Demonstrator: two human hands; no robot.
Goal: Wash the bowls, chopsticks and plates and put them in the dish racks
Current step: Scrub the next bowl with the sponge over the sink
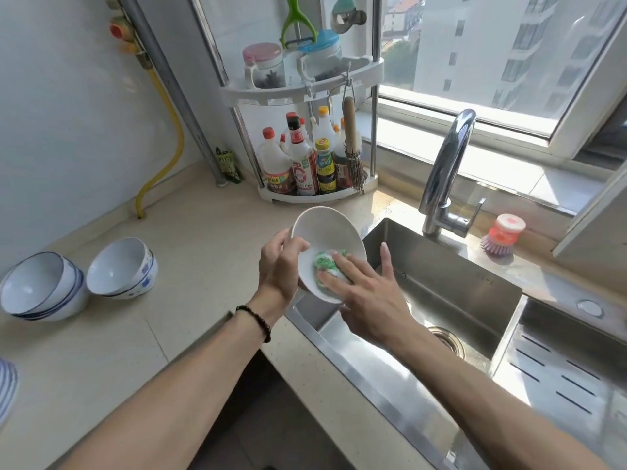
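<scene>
My left hand (pixel 280 266) grips the rim of a plain white bowl (pixel 325 232), tilted over the left edge of the steel sink (pixel 451 293). My right hand (pixel 368 293) presses a green and white scrubbing cloth (pixel 324 266) against the bowl's inside with straight fingers. On the counter to the left, a stack of blue-rimmed bowls (pixel 42 288) leans tilted, and a second, smaller stack (pixel 122 269) leans beside it.
A chrome faucet (pixel 444 174) rises behind the sink. A pink dish brush (pixel 502 239) stands to its right. A corner rack with sauce bottles (pixel 305 164) stands at the back. A slotted steel drain tray (pixel 563 368) lies at the right. A striped dish edge (pixel 6 385) shows at far left.
</scene>
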